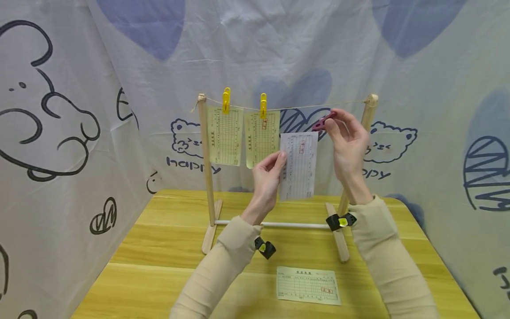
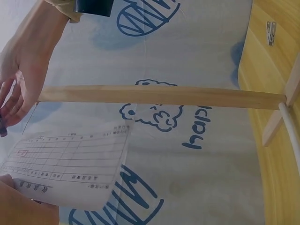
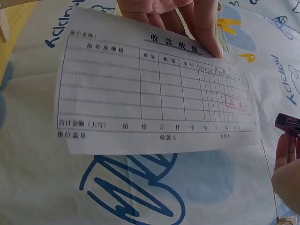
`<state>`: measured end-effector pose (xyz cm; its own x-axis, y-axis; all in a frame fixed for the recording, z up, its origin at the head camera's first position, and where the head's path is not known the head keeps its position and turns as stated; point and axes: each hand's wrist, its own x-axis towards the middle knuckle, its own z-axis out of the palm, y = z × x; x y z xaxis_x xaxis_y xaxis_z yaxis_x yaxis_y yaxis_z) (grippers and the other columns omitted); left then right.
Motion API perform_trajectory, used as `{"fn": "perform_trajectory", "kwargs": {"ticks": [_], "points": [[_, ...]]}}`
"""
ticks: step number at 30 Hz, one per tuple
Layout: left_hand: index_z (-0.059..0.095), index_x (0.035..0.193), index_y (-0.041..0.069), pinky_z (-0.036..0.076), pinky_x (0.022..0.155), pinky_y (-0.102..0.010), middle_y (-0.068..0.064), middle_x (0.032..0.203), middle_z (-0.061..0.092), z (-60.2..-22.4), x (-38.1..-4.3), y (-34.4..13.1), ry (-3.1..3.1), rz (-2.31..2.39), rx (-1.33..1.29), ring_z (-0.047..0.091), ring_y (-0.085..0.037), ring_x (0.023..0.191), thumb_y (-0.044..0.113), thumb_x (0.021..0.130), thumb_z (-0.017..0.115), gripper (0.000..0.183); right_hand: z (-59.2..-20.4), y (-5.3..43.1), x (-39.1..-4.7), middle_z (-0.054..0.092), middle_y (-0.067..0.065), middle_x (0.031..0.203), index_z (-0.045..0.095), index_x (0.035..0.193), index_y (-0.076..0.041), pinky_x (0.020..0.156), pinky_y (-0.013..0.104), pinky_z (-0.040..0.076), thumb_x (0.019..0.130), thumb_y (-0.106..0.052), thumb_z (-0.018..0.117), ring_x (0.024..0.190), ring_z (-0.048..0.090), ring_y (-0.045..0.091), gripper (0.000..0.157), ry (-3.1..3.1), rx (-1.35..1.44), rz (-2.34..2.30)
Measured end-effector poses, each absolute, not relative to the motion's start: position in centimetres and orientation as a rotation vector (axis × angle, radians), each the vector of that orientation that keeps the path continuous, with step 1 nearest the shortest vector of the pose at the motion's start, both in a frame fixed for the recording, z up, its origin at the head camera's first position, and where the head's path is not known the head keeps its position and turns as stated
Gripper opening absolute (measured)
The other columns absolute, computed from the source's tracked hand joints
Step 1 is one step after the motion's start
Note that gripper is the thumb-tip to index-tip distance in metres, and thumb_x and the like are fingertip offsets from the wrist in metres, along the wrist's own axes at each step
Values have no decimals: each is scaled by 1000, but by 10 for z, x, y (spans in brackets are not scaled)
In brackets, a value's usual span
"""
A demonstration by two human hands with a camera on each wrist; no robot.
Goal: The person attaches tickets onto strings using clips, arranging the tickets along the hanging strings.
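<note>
My left hand (image 1: 268,179) pinches a white printed receipt slip (image 1: 299,173) by its left edge, holding it upright just below the string (image 1: 311,106). The slip carries a red stamp, and its printed table faces the right wrist view. Up at the slip's top right corner, my right hand (image 1: 349,144) grips a dark red clothespin (image 1: 323,121) between thumb and fingers, its tip pointing left towards the string. Two yellowish receipts (image 1: 225,137) (image 1: 261,139) hang to the left, each under a yellow clothespin (image 1: 226,101) (image 1: 263,106).
The string runs between two wooden posts (image 1: 206,164), joined low down by a white rod (image 1: 295,225). Another receipt (image 1: 308,285) lies flat on the wooden table (image 1: 139,261) near the front. A small clothespin (image 2: 271,33) lies on the table in the left wrist view.
</note>
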<state>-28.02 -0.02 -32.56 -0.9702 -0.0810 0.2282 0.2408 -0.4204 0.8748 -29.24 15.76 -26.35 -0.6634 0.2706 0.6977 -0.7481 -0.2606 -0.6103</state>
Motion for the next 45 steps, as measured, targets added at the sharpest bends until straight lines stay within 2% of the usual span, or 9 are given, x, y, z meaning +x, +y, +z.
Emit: {"fn": "perform_trajectory", "kwargs": {"ticks": [5, 9, 16, 24, 29, 31, 36, 43, 45], "points": [[67, 122, -1, 57, 76, -18, 4, 98, 69, -320, -283, 2, -1591, -2480, -238, 64, -7, 83, 13, 98, 65, 28, -256, 157, -298, 69, 2, 101, 69, 113, -3, 93, 23, 57, 89, -14, 75, 92, 68, 11, 28, -1353, 617, 1946], [67, 124, 2, 58, 82, -23, -4, 110, 69, -317, -285, 4, -1624, -2449, -246, 64, -9, 89, 15, 100, 63, 28, -251, 156, -301, 70, 1, 100, 69, 113, -5, 87, 21, 58, 89, -12, 74, 89, 68, 11, 25, -1391, 583, 1907], [66, 126, 2, 59, 88, -26, -13, 119, 69, -311, -289, 8, -1595, -2465, -239, 66, -10, 91, 11, 99, 62, 28, -242, 154, -304, 70, -3, 100, 65, 122, 4, 87, 21, 57, 92, -10, 71, 90, 67, 9, 33, -1463, 555, 1852], [68, 119, -4, 55, 76, -18, 1, 95, 71, -304, -292, 13, -1493, -2452, -198, 64, -7, 83, 4, 94, 69, 27, -231, 153, -308, 71, -5, 96, 70, 113, -8, 77, 23, 56, 92, -10, 71, 88, 68, 9, 21, -1470, 589, 1794], [72, 112, -4, 53, 71, -17, 7, 84, 71, -302, -296, 13, -1446, -2430, -159, 65, -5, 78, 5, 91, 73, 23, -227, 153, -310, 72, 0, 98, 68, 116, 0, 72, 21, 55, 92, -8, 71, 87, 68, 10, 26, -1476, 607, 1796], [73, 111, -3, 55, 72, -17, 5, 86, 74, -302, -297, 13, -1437, -2436, -138, 66, -5, 78, 6, 90, 74, 22, -225, 154, -311, 72, 1, 99, 66, 117, 3, 72, 21, 56, 92, -8, 71, 87, 68, 11, 28, -1476, 610, 1813], [74, 111, 2, 58, 74, -19, -7, 97, 79, -301, -300, 13, -1444, -2451, -69, 69, -5, 79, 11, 90, 76, 23, -221, 154, -314, 73, 2, 101, 69, 112, -3, 70, 21, 57, 91, -9, 72, 89, 70, 13, 22, -1503, 614, 1848], [75, 112, 4, 54, 67, -16, -10, 102, 78, -299, -304, 12, -1459, -2446, -22, 67, -3, 77, 13, 91, 75, 23, -218, 153, -324, 74, -5, 100, 63, 117, 8, 59, 21, 57, 94, -10, 70, 91, 72, 12, 30, -1587, 680, 1711], [75, 111, 4, 53, 67, -15, -11, 103, 78, -298, -305, 12, -1466, -2441, -16, 67, -3, 77, 13, 91, 75, 22, -216, 153, -327, 74, -4, 100, 64, 115, 6, 57, 21, 56, 93, -10, 70, 90, 72, 11, 27, -1592, 693, 1703]]}}
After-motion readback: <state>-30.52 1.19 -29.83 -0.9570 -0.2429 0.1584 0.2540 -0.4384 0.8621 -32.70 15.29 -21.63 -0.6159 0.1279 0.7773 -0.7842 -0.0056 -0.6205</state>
